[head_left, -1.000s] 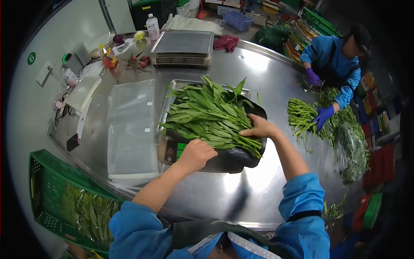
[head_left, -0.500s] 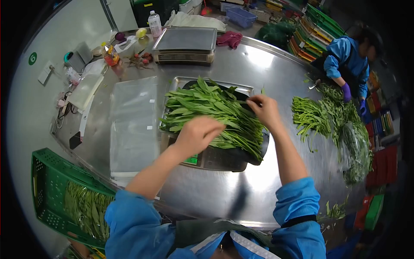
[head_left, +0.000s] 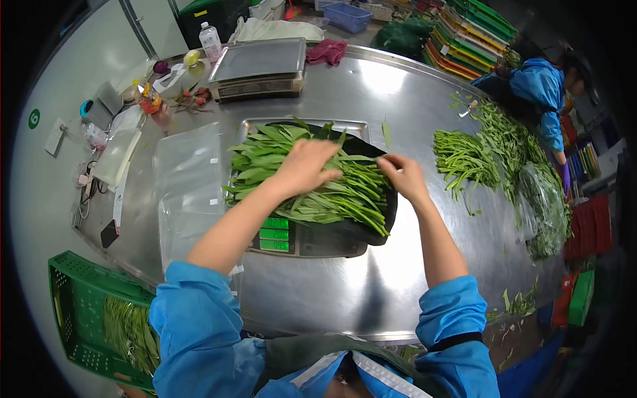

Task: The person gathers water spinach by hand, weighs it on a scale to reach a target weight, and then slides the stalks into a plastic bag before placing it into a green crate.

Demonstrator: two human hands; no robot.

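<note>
- the left hand (head_left: 306, 166) is above the middle of the bundle of leafy greens (head_left: 262, 159), palm turned down; its fingers are loosely spread and the thumb stands away from them, so it is not closed around anything.
- whether this palm presses on the leaves or is just over them, i cannot say with certainty.
- the right hand (head_left: 405, 176) is at the stem side of the bundle, with bent fingers, and the thumb and forefinger come near to each other; if a stalk is pinched there, it is too small to see.
- the bundle lies on a black liner (head_left: 390, 211), which is on a scale with a lit green display (head_left: 274, 235); the leaves point to the left side and the cut stems to the right.
- the left hand and forearm cover part of the leaves, and the digits of the display are hard to read.
- at the far right, a co-worker (head_left: 541, 86) is partly lost in the dark edge of the view.
- left of the scale lie flat clear bags (head_left: 189, 179); behind it stands a second scale (head_left: 259, 63).
- to the right, another pile of greens (head_left: 464, 156) is well apart from both hands.
</note>
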